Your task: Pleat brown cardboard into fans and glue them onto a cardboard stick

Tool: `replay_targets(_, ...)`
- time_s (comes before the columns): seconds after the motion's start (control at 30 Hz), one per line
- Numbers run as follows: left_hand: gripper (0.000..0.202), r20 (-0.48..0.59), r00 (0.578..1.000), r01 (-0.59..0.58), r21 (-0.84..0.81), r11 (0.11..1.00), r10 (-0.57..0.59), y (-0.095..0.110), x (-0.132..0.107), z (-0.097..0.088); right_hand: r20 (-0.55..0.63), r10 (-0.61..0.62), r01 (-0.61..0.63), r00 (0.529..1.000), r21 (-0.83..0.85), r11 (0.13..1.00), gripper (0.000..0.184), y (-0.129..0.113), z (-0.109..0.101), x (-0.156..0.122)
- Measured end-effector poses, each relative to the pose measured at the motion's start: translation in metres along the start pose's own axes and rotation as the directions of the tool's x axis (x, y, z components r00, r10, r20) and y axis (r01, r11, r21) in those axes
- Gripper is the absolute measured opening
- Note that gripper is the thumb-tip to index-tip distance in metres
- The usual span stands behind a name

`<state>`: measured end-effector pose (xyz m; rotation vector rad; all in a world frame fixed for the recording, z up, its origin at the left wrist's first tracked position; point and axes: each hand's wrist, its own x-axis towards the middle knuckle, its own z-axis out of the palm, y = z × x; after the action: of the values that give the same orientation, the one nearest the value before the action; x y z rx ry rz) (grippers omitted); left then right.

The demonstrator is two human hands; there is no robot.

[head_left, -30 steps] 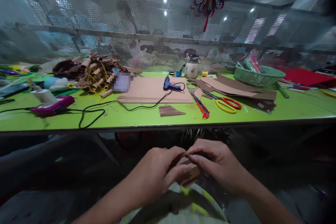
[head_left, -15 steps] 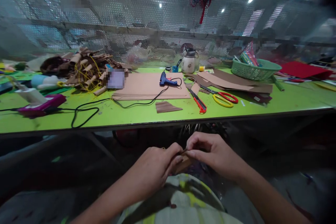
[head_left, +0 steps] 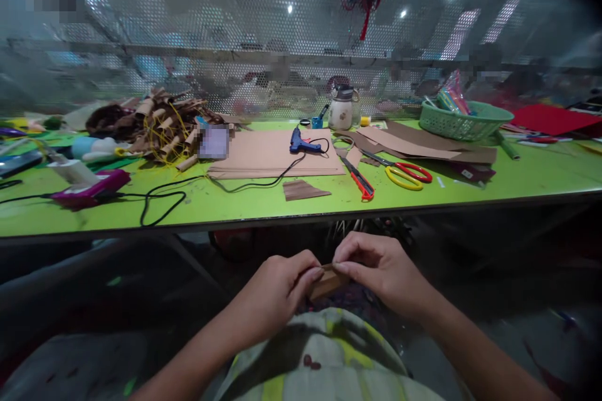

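Note:
Over my lap, below the table's front edge, both hands pinch a small brown piece of what looks like folded card [head_left: 325,283]. My left hand [head_left: 285,282] grips its left end between thumb and bent fingers. On the right, thumb and forefinger of my right hand [head_left: 383,266] close on its upper right edge. My fingers cover part of the piece, so its full shape is hidden. Nearest on the green table [head_left: 244,210] lie a brown scrap of card [head_left: 305,190] and a red-handled utility knife [head_left: 360,182].
A blue glue gun [head_left: 305,142] rests on stacked brown card [head_left: 254,153], its cord trailing left to a purple power strip [head_left: 91,188]. Scissors [head_left: 408,175], a green basket [head_left: 463,122], a bottle [head_left: 341,108] and a pile of card rolls [head_left: 162,125] stand behind.
My hands have risen slightly, and more of the brown piece shows between them. The whole view has shifted a little, with the table's things appearing farther right.

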<state>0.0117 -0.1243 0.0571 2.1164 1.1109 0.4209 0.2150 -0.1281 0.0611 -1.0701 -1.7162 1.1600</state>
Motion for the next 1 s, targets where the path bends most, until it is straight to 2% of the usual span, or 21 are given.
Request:
replay_targets(0.1,0.033,-0.012,0.999,0.031,-0.080,0.996,-0.032,-0.003,0.001,0.002,-0.025,0.006,-0.005,1.000,0.041,0.999,0.010,0.003,0.004,0.003)
replay_targets(0.27,0.031,-0.033,0.999,-0.022,-0.105,0.994,0.019,-0.004,0.002,0.000,-0.069,0.044,-0.031,0.997,0.176,0.984,0.014,0.009,0.005,0.007)
replay_targets(0.33,0.033,-0.011,0.999,-0.031,-0.117,0.993,0.030,-0.005,0.000,-0.003,-0.084,0.044,-0.025,0.996,0.218,0.976,0.031,0.011,0.004,0.007)
replay_targets(0.4,0.035,0.024,0.999,-0.024,-0.153,0.988,0.028,-0.009,-0.003,-0.005,-0.081,0.040,-0.021,0.996,0.226,0.974,0.039,0.013,0.003,0.007)
replay_targets(0.57,0.037,0.146,0.989,0.003,-0.229,0.973,0.031,-0.016,-0.009,-0.011,-0.060,0.059,-0.045,0.996,0.220,0.974,0.028,0.020,0.007,0.009)
replay_targets(0.63,0.035,0.128,0.991,-0.013,-0.170,0.985,0.035,-0.015,-0.007,-0.014,-0.072,0.068,-0.050,0.995,0.219,0.974,0.025,0.022,0.008,0.010)
replay_targets(0.73,0.031,0.025,0.997,-0.069,-0.018,0.997,0.070,-0.009,0.003,-0.017,-0.116,0.089,-0.064,0.989,0.211,0.975,0.022,0.023,0.009,0.013)
replay_targets(0.83,0.030,-0.027,0.995,-0.092,0.060,0.994,0.094,-0.004,0.013,-0.014,-0.157,0.102,-0.070,0.982,0.194,0.978,0.024,0.019,0.006,0.014)
replay_targets(0.9,0.030,-0.043,0.995,-0.085,0.059,0.995,0.087,-0.002,0.018,-0.011,-0.162,0.107,-0.079,0.981,0.172,0.982,0.024,0.016,0.003,0.012)
replay_targets(1.0,0.032,-0.005,0.999,-0.045,-0.075,0.996,0.045,-0.003,0.020,-0.007,-0.126,0.097,-0.078,0.987,0.154,0.985,0.027,0.014,-0.003,0.005)
